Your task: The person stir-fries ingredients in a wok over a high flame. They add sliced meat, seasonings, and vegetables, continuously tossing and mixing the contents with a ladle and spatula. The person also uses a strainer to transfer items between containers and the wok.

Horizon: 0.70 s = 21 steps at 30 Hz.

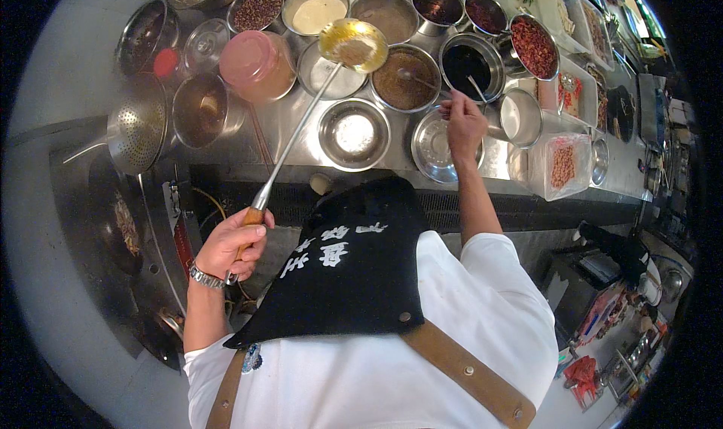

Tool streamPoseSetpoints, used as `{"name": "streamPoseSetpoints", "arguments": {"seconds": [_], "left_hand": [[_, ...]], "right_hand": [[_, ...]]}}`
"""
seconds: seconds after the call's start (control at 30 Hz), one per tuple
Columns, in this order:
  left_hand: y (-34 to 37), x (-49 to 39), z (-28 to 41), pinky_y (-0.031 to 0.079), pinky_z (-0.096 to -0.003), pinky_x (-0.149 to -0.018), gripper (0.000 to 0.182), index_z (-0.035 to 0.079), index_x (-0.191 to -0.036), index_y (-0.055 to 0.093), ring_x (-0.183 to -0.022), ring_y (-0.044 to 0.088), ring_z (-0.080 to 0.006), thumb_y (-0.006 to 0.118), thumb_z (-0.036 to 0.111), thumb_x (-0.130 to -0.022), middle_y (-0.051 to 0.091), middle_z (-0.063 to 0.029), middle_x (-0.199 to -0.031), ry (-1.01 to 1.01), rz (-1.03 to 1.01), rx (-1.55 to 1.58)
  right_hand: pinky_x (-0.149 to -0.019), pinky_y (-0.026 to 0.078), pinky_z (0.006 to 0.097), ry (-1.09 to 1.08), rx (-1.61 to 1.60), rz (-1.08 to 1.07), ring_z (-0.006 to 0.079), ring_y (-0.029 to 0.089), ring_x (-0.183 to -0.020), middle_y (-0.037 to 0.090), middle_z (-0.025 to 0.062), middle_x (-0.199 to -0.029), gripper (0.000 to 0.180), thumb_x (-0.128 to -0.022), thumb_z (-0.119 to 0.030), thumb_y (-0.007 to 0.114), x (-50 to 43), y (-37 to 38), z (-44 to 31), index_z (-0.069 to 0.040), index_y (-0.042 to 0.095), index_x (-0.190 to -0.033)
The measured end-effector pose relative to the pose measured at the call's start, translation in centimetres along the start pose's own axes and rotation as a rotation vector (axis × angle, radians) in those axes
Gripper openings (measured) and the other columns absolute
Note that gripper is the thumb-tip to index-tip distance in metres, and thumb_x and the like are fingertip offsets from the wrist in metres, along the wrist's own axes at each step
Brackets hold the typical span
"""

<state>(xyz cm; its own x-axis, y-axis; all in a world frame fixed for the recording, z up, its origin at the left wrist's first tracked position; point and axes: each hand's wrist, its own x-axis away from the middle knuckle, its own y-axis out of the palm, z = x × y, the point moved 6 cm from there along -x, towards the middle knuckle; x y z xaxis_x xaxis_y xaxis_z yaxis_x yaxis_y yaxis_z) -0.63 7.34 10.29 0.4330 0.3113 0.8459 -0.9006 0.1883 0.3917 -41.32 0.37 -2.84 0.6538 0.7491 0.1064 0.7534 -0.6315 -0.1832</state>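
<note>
My left hand (240, 245) grips the wooden handle of a long steel ladle (353, 45). Its bowl, wet with yellow oil and holding some brownish matter, hangs over a steel bowl of white granules (330, 78). My right hand (465, 123) has its fingers closed on the handle end of a small spoon (417, 78), whose head is over a steel bowl of brown powder (402, 93). Right of that stands a bowl of dark liquid (467, 62) with a spoon in it. Nearer me are an empty-looking steel bowl (355, 134) and a clear-lidded bowl (432, 158).
More bowls and tubs crowd the steel counter, among them dried chillies (534, 48), a pink-lidded jar (248, 59) and a bag-lined tub of peanuts (556, 172). Left are a perforated strainer (137, 127) and a wok with food (121, 220). Another person (624, 257) is at far right.
</note>
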Motion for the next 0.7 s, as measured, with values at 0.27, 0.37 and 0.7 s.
{"name": "streamPoseSetpoints", "arguments": {"seconds": [0.27, 0.37, 0.7], "left_hand": [[-0.8, 0.6, 0.4, 0.023, -0.0215, -0.025, 0.021, 0.006, -0.105, 0.050, -0.029, 0.028, -0.0050, 0.056, 0.018, -0.089, 0.041, 0.0000, -0.051, 0.092, 0.005, 0.065], [-0.8, 0.6, 0.4, 0.024, -0.0214, -0.025, 0.021, 0.005, -0.106, 0.049, -0.029, 0.029, -0.0049, 0.055, 0.017, -0.089, 0.041, -0.0001, -0.051, 0.101, 0.010, 0.048], [-1.1, 0.7, 0.2, 0.025, -0.0214, -0.025, 0.021, 0.005, -0.106, 0.049, -0.029, 0.030, -0.0055, 0.055, 0.017, -0.089, 0.042, -0.0006, -0.051, 0.075, 0.025, 0.053]], "right_hand": [[-0.055, 0.051, 0.0232, 0.132, -0.095, -0.006, 0.0121, 0.063, -0.058, 0.067, 0.0088, -0.069, 0.022, -0.089, -0.016, 0.058, -0.2, 0.3, 3.9, 0.003, 0.068, -0.088], [-0.054, 0.050, 0.0233, 0.168, -0.144, 0.001, 0.0127, 0.063, -0.059, 0.067, 0.0095, -0.070, 0.023, -0.090, -0.017, 0.058, -0.5, -0.7, 4.2, 0.004, 0.068, -0.088], [-0.053, 0.050, 0.0243, 0.169, -0.132, -0.033, 0.0142, 0.064, -0.059, 0.066, 0.0103, -0.072, 0.024, -0.090, -0.017, 0.057, -0.7, -0.7, 5.2, 0.005, 0.067, -0.090]]}}
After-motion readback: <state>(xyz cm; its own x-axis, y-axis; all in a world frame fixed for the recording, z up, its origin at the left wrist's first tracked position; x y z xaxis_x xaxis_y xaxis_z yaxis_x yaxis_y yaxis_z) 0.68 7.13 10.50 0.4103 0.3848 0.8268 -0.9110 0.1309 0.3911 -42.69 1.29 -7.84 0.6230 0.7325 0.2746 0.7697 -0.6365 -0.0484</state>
